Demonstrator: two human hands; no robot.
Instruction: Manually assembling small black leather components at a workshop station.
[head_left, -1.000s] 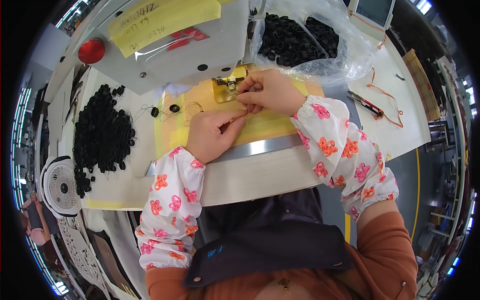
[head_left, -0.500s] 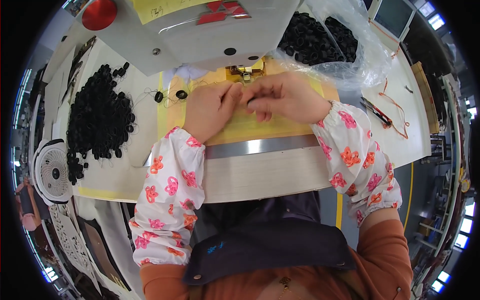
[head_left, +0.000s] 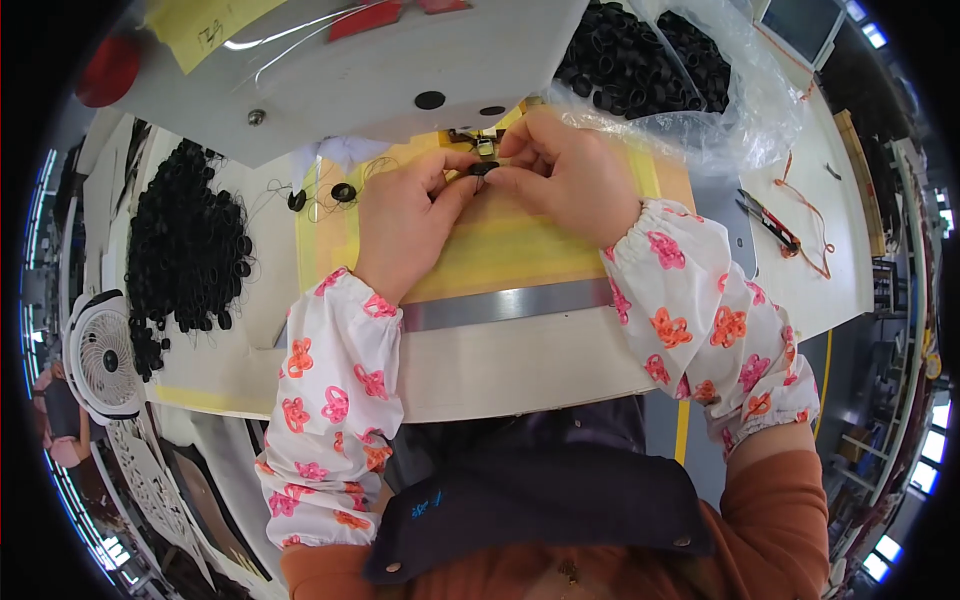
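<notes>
A small black fabric loop is pinched between my two hands, just in front of the metal presser foot of a sewing machine. My left hand grips its left side with thumb and fingertips. On the other side, my right hand holds it between thumb and forefinger, the remaining fingers curled near the foot. Left of my left hand, two more black loops lie among loose threads on the yellow-covered work surface.
A heap of black loops with trailing threads covers the table's left part. At the back right, a clear plastic bag holds many more. Thread snips with an orange cord lie on the right. A white fan stands at the left edge.
My right hand has turned and moved up toward the presser foot. Both hands now meet on the black loop, which before was only partly visible at my right fingers. The view has shifted slightly.
</notes>
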